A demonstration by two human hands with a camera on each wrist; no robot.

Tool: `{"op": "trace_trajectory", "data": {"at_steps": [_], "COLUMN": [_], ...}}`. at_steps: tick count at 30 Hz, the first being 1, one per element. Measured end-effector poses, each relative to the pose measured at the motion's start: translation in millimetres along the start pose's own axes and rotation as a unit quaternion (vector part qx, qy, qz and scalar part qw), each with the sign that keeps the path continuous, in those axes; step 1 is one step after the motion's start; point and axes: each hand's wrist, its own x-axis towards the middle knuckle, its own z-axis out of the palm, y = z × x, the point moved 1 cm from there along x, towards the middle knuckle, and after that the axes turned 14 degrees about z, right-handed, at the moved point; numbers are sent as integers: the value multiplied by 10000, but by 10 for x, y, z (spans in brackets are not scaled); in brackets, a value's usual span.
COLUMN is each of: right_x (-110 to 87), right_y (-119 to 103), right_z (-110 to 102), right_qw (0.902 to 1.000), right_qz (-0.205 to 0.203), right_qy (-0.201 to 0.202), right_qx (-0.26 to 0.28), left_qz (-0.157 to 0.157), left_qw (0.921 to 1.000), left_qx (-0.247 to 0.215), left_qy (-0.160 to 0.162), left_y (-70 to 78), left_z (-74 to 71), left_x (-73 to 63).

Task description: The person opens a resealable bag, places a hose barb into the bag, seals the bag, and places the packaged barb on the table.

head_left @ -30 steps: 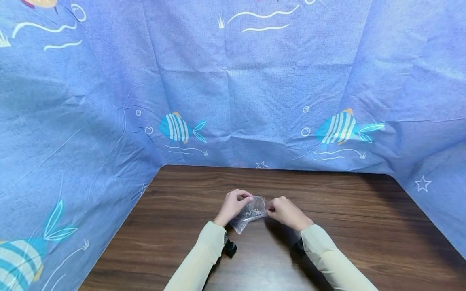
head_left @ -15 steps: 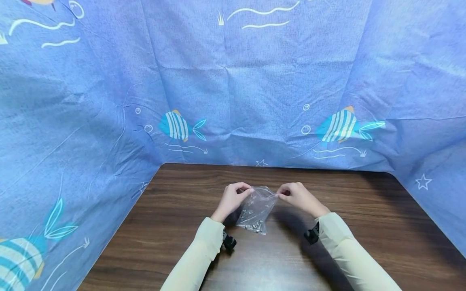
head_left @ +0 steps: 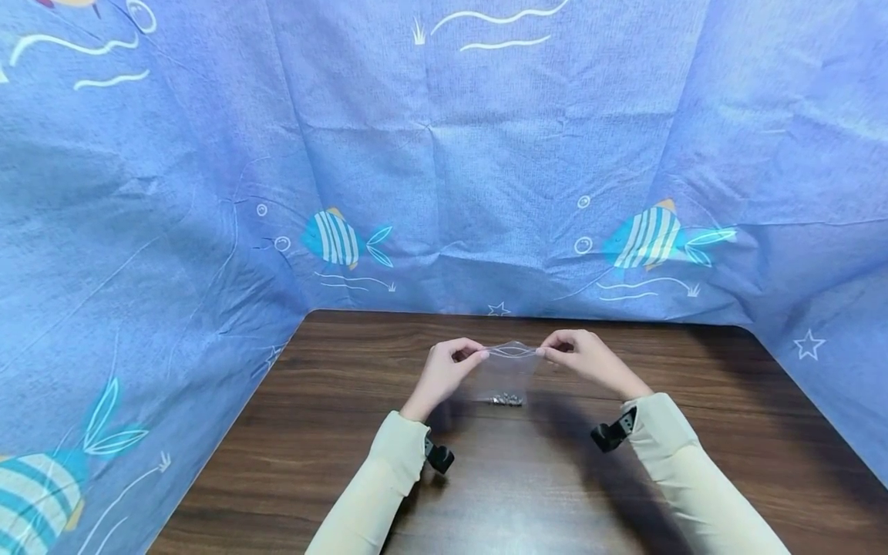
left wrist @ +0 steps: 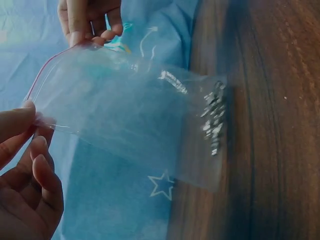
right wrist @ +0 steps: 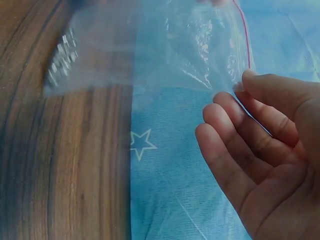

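A clear zip-lock bag (head_left: 505,376) hangs between my two hands, its mouth gaping slightly. Thumb and fingertips of my left hand (head_left: 444,370) pinch one top corner. At the opposite corner my right hand (head_left: 586,359) pinches the rim with thumb and index finger, the other fingers loosely bent in the right wrist view. Along the top edge runs a thin red line, seen in both wrist views. Small shiny metal pieces (left wrist: 214,117) lie gathered at the bottom of the bag, blurred in the wrist views.
A dark brown wood-grain table (head_left: 347,462) lies under the hands. Behind and beside it hangs a blue cloth (head_left: 486,193) printed with fish and stars. Black wrist cameras (head_left: 438,456) are strapped below both sleeves.
The bag went from lying crumpled between the hands to hanging upright, metal pieces at its bottom. Both hands moved away from me, the right also moving right, and the bag's mouth now gapes.
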Motion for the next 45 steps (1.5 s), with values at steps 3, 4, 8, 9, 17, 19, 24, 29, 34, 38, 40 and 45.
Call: {"op": "trace_trajectory", "data": {"at_steps": [3,4,8,9,17,19,24,29,34,38,40,45], "right_x": [7,8,10,6,7,12,3,4,0,-4,-6,-11], "right_y": [-2,0,23,26,35,33,35,61,60,60,58,37], "right_z": [-17,-12,46,62,140,155,201,252,274,267,260,251], "right_qw": [9999,9998,9985,9982,9993,9991,9984,9970,9959,9961,9963,9964], "right_qz": [53,86,186,209,111,131,138,24,-110,-107,-79,-19], "right_qy": [4,-5,-64,-59,284,362,516,754,884,846,804,704], "right_qx": [131,196,506,557,228,200,180,148,171,247,297,462], "left_qz": [48,61,45,30,50,66,86,210,373,276,201,216], "left_qw": [9999,9999,9998,9999,9997,9996,9992,9986,9981,9990,9995,9996], "left_qx": [-51,-66,-28,-23,54,114,231,300,355,225,127,-7], "left_qy": [107,144,176,168,212,242,305,390,352,258,223,170], "left_y": [27,31,19,10,-44,-40,-44,-51,-51,-61,-64,-36], "left_z": [7,11,29,34,66,67,76,89,91,93,96,102], "left_x": [13,15,11,10,29,37,40,33,28,31,34,45]}}
